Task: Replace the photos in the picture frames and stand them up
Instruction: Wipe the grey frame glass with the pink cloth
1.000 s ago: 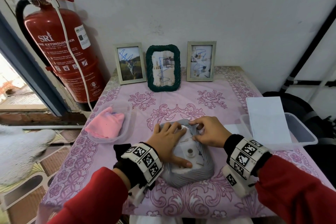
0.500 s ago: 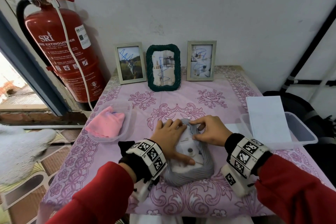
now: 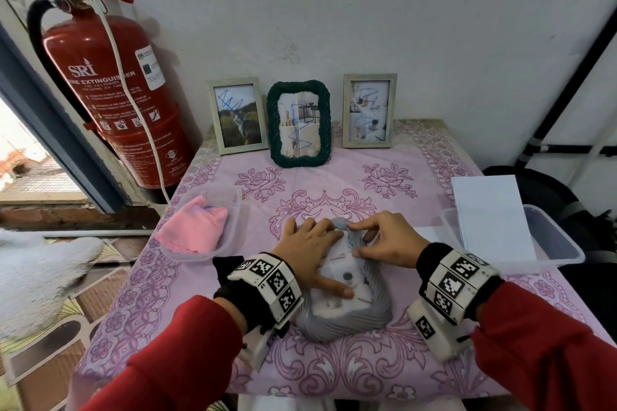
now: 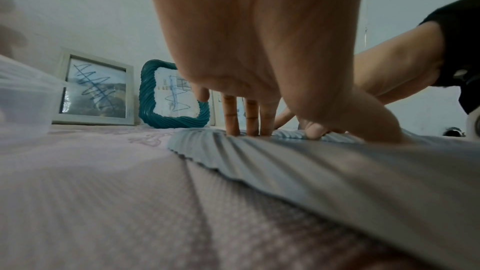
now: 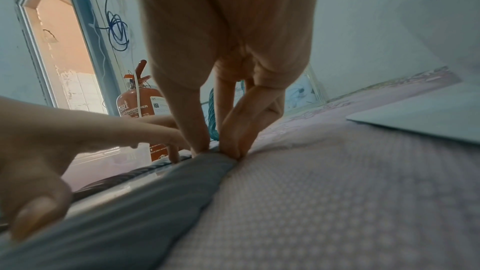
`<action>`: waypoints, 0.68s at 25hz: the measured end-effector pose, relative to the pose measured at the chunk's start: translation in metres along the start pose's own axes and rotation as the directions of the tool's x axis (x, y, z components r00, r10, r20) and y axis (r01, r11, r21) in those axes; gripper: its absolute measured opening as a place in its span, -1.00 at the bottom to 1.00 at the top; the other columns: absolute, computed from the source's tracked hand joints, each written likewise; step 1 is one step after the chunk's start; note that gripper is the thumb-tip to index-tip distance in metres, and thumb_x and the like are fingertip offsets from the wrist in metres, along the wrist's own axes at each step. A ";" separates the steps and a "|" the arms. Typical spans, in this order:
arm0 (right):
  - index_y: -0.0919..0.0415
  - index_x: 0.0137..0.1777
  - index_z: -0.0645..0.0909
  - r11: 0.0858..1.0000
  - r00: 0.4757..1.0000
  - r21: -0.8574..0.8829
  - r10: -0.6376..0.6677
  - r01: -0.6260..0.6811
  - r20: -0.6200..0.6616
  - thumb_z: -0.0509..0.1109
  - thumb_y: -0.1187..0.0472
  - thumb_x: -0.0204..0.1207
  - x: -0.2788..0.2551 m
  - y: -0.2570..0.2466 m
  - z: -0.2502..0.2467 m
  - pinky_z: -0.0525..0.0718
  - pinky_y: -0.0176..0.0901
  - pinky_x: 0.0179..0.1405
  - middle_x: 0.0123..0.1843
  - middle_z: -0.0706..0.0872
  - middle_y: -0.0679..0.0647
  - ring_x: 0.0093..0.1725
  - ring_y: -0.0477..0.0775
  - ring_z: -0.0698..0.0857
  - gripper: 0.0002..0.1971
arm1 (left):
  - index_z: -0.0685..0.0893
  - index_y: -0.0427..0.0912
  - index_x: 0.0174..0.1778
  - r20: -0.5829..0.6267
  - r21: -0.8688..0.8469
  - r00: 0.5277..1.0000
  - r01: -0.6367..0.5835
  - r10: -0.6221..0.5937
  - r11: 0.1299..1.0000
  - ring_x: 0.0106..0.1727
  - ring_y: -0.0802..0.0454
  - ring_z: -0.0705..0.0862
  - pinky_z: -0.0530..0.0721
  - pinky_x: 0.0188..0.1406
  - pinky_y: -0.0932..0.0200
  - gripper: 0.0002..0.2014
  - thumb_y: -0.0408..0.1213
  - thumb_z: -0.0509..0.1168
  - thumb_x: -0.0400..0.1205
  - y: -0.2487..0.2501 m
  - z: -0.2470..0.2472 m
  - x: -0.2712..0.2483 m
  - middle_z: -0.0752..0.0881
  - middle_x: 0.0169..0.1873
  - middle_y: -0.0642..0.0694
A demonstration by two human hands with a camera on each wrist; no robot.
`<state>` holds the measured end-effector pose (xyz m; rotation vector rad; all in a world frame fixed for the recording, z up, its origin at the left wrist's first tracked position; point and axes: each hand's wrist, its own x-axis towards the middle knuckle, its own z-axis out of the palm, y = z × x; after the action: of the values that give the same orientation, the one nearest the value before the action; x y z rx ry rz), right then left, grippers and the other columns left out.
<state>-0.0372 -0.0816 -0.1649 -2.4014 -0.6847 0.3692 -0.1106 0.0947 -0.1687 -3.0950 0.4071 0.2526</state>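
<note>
I see three frames (image 3: 298,122) standing beyond my hands. My left hand (image 3: 309,252) presses flat on the grey frame (image 3: 347,317), face down; my right hand (image 3: 384,238) pinches its edge. Photo swap unfinished.

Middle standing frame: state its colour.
Dark green twisted-rope frame, clearest in the head view.

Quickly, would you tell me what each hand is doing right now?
Left hand: open, fingers pressing flat on the grey frame's white back.
Right hand: fingers curled, pinching the frame's edge.
</note>
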 end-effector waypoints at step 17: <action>0.12 0.19 0.64 0.993 0.998 -0.108 -0.046 0.041 -0.045 0.59 0.00 0.29 -0.001 -0.002 0.009 0.53 -0.25 -0.10 -0.22 0.55 -0.11 -0.15 -0.05 0.60 -0.52 | 0.05 0.14 0.63 0.107 -0.222 0.993 -0.028 0.053 0.975 0.55 -0.01 0.07 0.02 0.47 -0.19 -0.07 0.35 0.30 0.40 -0.010 0.002 -0.008 0.09 0.56 0.09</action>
<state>-0.0421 -0.0761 -0.1701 -2.4837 -0.7513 0.2631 -0.1157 0.1062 -0.1696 -3.2684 0.4693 0.5034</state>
